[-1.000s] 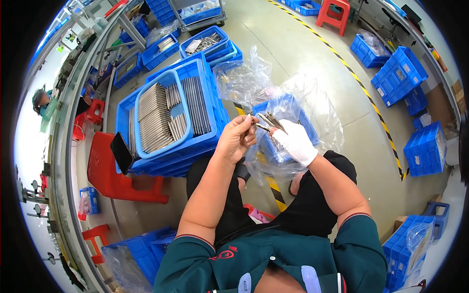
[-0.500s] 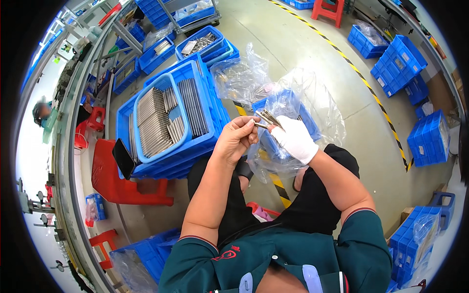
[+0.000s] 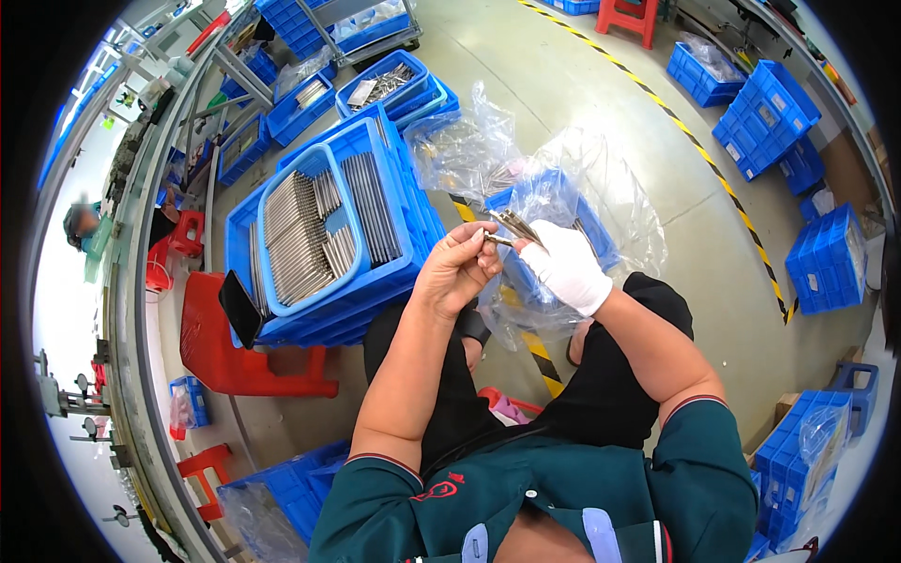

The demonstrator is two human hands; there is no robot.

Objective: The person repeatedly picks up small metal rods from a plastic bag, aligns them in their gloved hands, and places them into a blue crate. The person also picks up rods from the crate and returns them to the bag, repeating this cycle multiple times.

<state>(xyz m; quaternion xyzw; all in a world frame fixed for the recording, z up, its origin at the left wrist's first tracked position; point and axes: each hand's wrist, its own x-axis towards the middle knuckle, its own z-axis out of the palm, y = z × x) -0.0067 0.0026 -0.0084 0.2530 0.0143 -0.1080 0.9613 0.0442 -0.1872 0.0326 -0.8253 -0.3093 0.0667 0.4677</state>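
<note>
The bare left hand pinches one metal rod by its end; at three o'clock, the gloved right hand closes round a bundle of rods. They look stiff, smooth, probably slippery, best gripped mid-shaft. Between nine and ten o'clock, a pale-blue tray carries similar ones.
</note>
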